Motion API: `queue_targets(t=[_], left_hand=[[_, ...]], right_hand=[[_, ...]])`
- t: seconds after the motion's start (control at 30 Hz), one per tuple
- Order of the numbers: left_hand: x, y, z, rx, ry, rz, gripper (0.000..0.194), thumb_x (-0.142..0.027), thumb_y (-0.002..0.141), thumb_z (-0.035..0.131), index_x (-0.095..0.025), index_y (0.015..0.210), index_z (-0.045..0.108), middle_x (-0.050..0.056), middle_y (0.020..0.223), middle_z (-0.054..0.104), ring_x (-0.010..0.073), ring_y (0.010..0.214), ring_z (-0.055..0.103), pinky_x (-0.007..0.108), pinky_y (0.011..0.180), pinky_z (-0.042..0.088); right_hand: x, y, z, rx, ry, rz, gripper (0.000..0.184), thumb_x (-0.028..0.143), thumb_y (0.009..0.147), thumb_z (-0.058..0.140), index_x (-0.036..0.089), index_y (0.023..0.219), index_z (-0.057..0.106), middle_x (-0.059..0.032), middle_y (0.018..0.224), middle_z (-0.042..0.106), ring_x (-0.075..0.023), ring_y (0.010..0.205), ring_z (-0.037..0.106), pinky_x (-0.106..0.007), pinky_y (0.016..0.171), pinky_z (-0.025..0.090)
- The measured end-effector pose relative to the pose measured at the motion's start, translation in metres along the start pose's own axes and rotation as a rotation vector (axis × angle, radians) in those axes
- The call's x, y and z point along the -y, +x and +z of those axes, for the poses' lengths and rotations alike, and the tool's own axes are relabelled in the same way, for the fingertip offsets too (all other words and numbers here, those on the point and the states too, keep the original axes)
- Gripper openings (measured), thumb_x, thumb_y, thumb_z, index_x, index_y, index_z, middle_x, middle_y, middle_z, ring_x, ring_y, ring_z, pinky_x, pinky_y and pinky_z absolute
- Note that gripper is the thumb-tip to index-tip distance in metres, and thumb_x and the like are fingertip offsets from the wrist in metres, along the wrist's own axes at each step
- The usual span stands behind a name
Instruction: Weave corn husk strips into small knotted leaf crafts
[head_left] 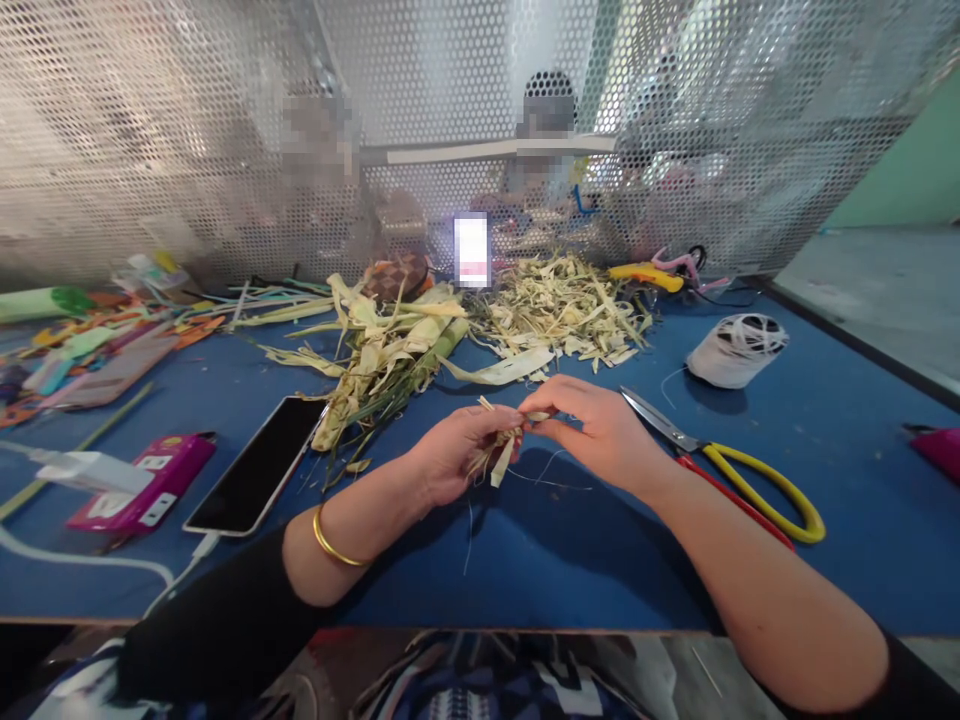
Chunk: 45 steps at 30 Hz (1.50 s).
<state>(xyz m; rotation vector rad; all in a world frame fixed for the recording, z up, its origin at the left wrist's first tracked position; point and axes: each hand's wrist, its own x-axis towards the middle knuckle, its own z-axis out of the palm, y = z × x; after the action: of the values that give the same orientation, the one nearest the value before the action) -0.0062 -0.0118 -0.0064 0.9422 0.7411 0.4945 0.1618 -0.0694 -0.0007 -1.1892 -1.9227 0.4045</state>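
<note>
1. Taking the small bundle of pale husk strips (pixel 499 465) as the clock's centre, with 12 pointing away from me, it sits between my two hands, just above the blue table (pixel 585 590).
2. My left hand (pixel 457 455) grips it from 9 o'clock, thumb on top.
3. My right hand (pixel 592 430) comes in from 3 o'clock, thumb and fingertips pinching the bundle's edge.
4. Fine thread (pixel 469 540) trails from it towards 6, and more strands run towards 4.
5. Near me at 11 lies a stack of long husks (pixel 382 350); at 1, a heap of shredded pieces (pixel 566 310).
6. Scissors (pixel 682 438) lie at 3, beyond my right wrist, one handle yellow, one red.
7. A white thread spool (pixel 731 355) stands at 2.
8. At 9 are a dark-screened phone (pixel 259 465) with a cable plugged in and, further out, a magenta box (pixel 169 485).
9. A perforated screen (pixel 442 60) spans 12.
</note>
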Motion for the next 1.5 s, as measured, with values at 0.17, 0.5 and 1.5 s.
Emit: queue_targets(t=[0.17,0.5,1.5], left_hand=[[-0.001,-0.002,0.000,0.074,0.044,-0.041,0.022,-0.029,0.061,0.075,-0.010,0.067,0.067,0.001,0.060,0.059,0.0077,0.053,0.052,0.020,0.052,0.041],[-0.006,-0.003,-0.003,0.084,0.107,-0.189,0.027,-0.033,0.061,0.078,-0.010,0.073,0.070,0.001,0.059,0.056,0.0088,0.054,0.052,0.023,0.058,0.044],[-0.001,-0.002,0.007,-0.247,0.312,0.120,0.015,-0.028,0.060,0.065,-0.013,0.058,0.062,-0.004,0.046,0.044,0.0053,0.044,0.032,0.021,0.044,0.021]], right_hand=[[-0.003,-0.001,-0.003,-0.023,-0.041,-0.069,0.016,0.021,0.090,0.048,0.021,0.084,0.062,-0.0029,0.080,0.060,-0.0132,0.073,0.057,-0.027,0.067,0.046],[0.001,0.000,-0.001,0.023,-0.313,-0.061,0.018,0.017,0.090,0.046,0.019,0.074,0.054,-0.0020,0.074,0.057,-0.0152,0.072,0.049,-0.030,0.072,0.036],[-0.005,0.003,-0.016,-0.134,-0.130,0.356,0.013,0.025,0.081,0.055,0.019,0.073,0.063,0.0008,0.063,0.060,-0.0128,0.057,0.053,-0.025,0.059,0.039]])
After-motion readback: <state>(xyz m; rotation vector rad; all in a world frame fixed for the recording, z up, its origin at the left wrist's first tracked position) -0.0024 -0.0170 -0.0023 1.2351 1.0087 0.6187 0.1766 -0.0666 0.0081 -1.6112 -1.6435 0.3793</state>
